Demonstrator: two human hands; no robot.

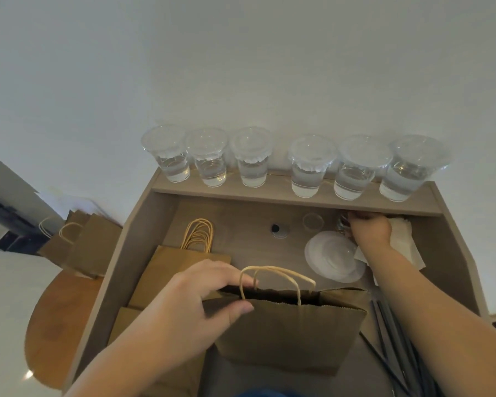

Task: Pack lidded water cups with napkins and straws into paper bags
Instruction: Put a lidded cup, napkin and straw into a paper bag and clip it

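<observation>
Six clear plastic lidded cups point(295, 164) part-filled with water, ranged in a row along the pale wooden shelf point(284, 197) at 12 o'clock, none yet packed. Thin-walled and smooth by the look: probably top-heavy once lifted, apt to buckle if squeezed, lids liable to pop. Best taken low round the tapered body, kept upright.

At 6 o'clock, an open brown kraft paper bag with twisted paper handles point(287, 330), standing on the desk surface. Left hand point(192, 299) loosely curled at its mouth, fingers at the back edge near the handles, thumb on the front panel, apparently spreading it. Light, creasable, stiff only along the folds; likely to tip until weighted.

Right hand point(371, 229) at 2 o'clock, reaching under the shelf, fingers curled around something hidden by the shelf edge and knuckles; whether anything is gripped, cannot tell. Just beside it, a stack of soft white paper napkins point(403, 239), partly under the wrist. Flimsy, easily pinched off by a corner.

Near 1 o'clock, a stack of translucent round plastic lids point(331, 257). At 4 o'clock, dark thin straws point(395, 336) lying loose, slippery, best gathered mid-length. At 10 o'clock, flat spare brown bags point(181, 270).
</observation>
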